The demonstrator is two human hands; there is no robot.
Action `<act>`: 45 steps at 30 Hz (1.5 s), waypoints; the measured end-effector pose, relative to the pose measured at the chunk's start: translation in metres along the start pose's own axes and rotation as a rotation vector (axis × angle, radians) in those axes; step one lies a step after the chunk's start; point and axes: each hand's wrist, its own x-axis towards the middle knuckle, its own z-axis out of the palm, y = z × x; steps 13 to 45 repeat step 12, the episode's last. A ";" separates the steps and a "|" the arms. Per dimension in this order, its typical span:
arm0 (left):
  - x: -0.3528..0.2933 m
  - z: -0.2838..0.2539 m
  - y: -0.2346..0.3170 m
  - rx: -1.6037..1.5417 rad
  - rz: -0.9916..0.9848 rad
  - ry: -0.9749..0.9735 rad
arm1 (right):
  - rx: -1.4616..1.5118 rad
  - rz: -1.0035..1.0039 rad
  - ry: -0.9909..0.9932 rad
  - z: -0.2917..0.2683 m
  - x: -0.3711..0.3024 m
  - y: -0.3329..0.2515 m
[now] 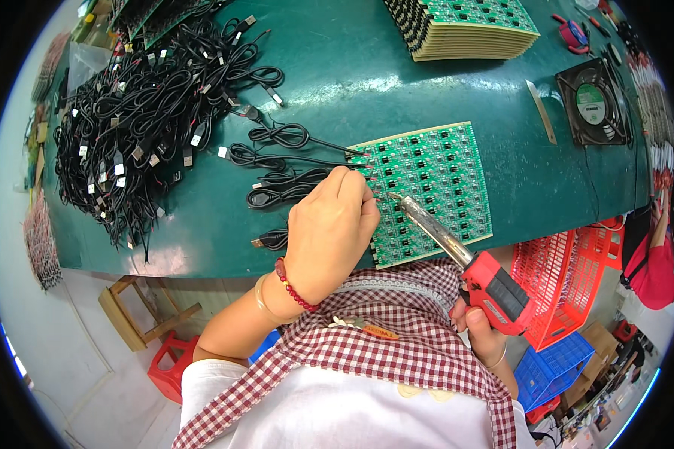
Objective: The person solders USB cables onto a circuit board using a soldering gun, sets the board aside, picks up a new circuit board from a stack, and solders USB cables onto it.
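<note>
A green panel of small circuit boards [430, 191] lies on the table in front of me. My left hand [329, 224] is closed in a pinch at the panel's left edge, on the end of a black USB cable [273, 240]; the fingers hide the exact grip. My right hand [481, 329] is wrapped round the red and black handle of a soldering iron [494, 288]. The iron's tip touches or hovers just over the panel, beside my left fingertips; I cannot tell which. Other coiled black USB cables [288, 136] run to the panel's left edge, with red wire ends there.
A big tangle of black USB cables [150, 112] covers the table's left. At the back stands a stack of panels [472, 41]. To the right are a metal strip [541, 112] and a black fan [593, 103]. A red basket [558, 280] stands below the table's right edge.
</note>
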 end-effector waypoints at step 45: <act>-0.001 0.000 0.000 -0.003 -0.008 -0.005 | 0.025 0.046 0.040 0.003 -0.005 0.001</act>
